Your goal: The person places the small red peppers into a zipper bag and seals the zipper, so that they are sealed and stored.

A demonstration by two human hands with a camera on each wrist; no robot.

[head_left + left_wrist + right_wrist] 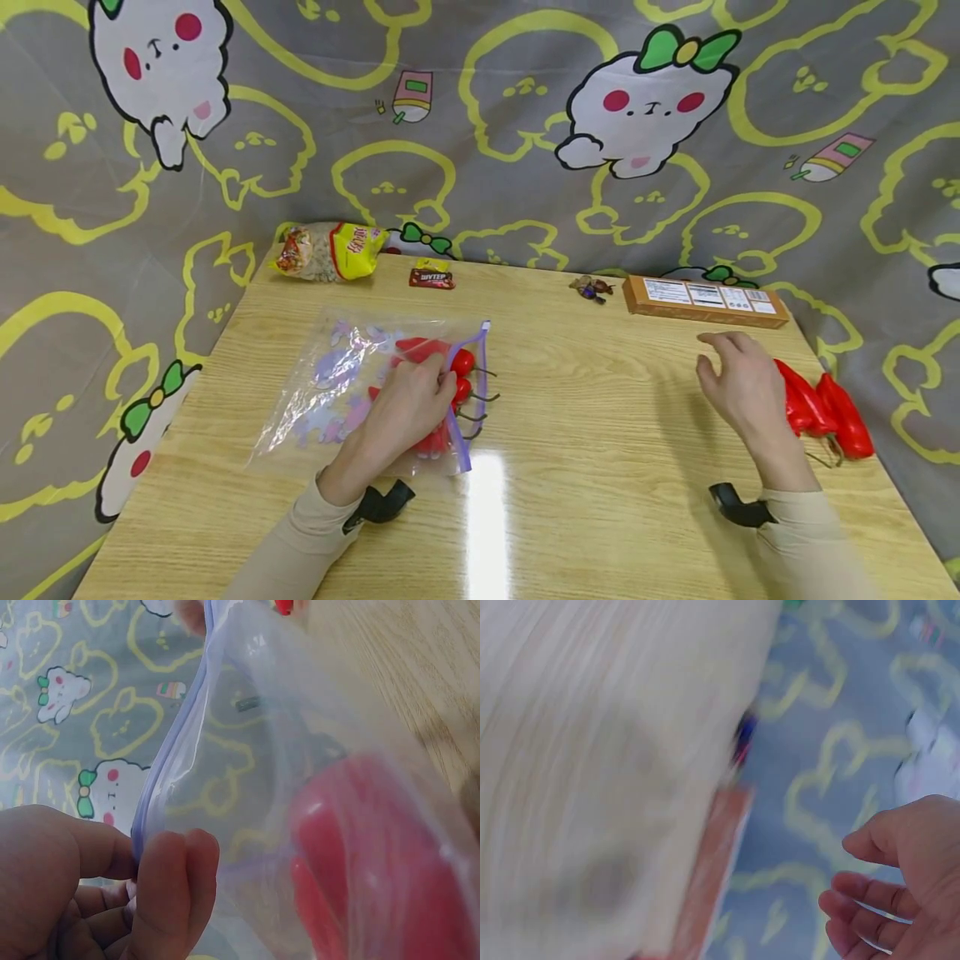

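Note:
A clear zip bag (288,400) with a purple seal and pastel prints lies on the left half of the table. Several red peppers (420,350) are inside it, their dark stems poking past the purple opening. My left hand (408,404) is over the bag near its opening; in the left wrist view its thumb and fingers pinch the purple-edged bag rim. Over the right side of the table, my right hand (738,383) has loosely bent fingers with nothing between them. Just beyond it lie more red peppers (846,417), partly hidden by that hand.
Along the back edge are a yellow-labelled bag of grain-like food (322,252), a dark red wrapped bar (431,278), a few small wrapped pieces (592,288) and a long orange-brown box (705,302). A patterned grey cloth (517,192) hangs behind the table.

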